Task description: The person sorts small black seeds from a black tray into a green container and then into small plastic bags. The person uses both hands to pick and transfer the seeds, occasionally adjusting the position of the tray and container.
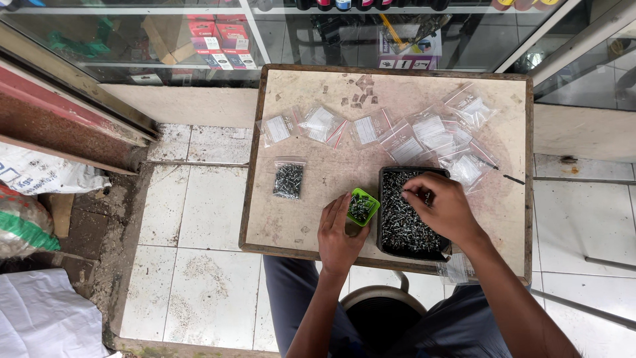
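A small square wooden surface (311,225), worn and pale with a dark rim, stands on a tiled floor (199,219). Under the right-hand fingers (414,192) lies a black tray of screws (397,229). The left-hand fingers (344,202) touch a small green cup (362,207) just beside the tray. Left of those fingers, apart, lies a clear bag of screws (289,179). Beyond both sets of fingers, a loose row of small clear bags (377,129) lies spread across the surface.
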